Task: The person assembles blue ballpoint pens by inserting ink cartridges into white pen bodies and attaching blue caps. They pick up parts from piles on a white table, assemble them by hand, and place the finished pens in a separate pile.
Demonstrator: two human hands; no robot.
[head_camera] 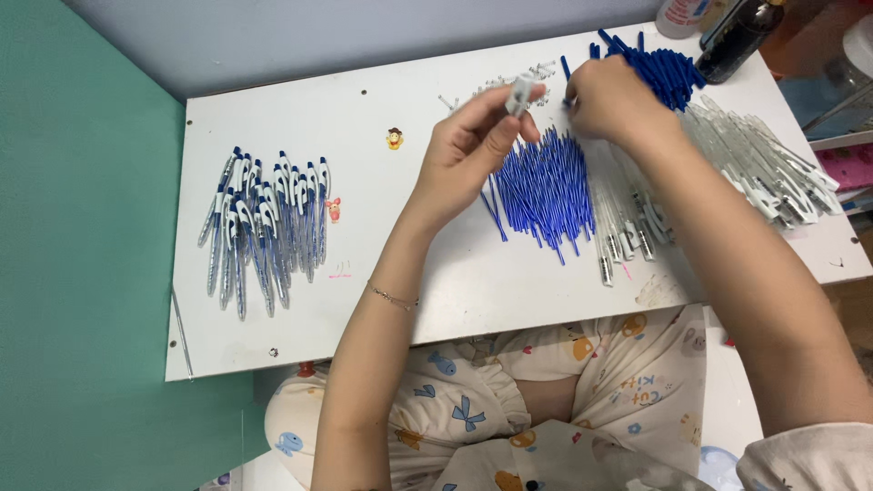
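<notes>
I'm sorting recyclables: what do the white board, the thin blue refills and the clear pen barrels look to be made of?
The flat white work board looks like laminated or painted panel: smooth, matte, screw heads at its edges. The thin blue ink refills appear to be glossy plastic tubes. The clear pen barrels with white clips look like transparent hard plastic; I can't be sure.

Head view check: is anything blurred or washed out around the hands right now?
Head view: even, soft light and faint shadows; the left hand and its small clear part look slightly motion-blurred; the white board is bright without glare; blue refills stay sharp.
</notes>
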